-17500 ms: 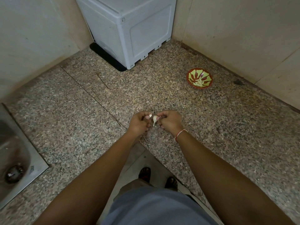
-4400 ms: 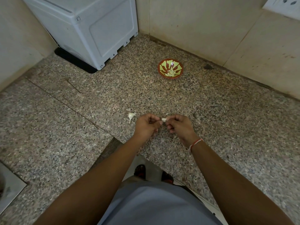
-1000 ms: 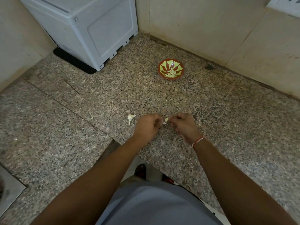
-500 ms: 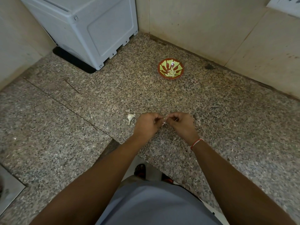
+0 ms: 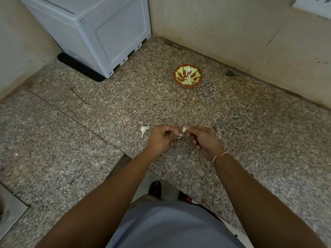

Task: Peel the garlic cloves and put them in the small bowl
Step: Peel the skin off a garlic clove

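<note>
Above the granite tabletop, a garlic clove is pinched in the right hand while loose skin is pinched by the left hand. Peeling looks nearly done; next, the clove must be carried to the small bowl, well apart.

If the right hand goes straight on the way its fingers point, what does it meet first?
The right hand, pinching a garlic clove, points left, so it would probably meet the left hand first; their heights look similar.

Speckled granite bench spans the frame. Pale grey plastic appliance stands upper left on a black mat; steel sink lower left.
</note>
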